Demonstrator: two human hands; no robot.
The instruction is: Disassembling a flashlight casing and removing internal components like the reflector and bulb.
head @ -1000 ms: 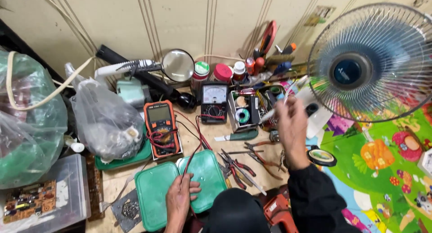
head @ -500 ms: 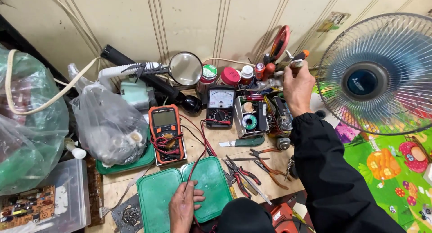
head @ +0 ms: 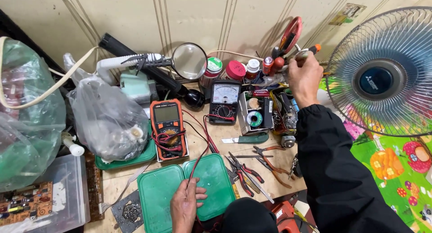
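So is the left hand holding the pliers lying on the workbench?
No, the left hand rests on the green lid pinching a red wire, while the pliers lie untouched beside it.

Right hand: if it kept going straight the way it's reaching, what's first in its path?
Likely the red-handled tool leaning against the wall behind the right hand, which grips an orange-tipped tool; depth is unclear.

Electronics repair bench, home workshop

Multimeters (head: 168,127) and pliers (head: 245,172) between both hands; solder reel (head: 254,119) below right hand (head: 304,78); circuit board (head: 24,201) far left.
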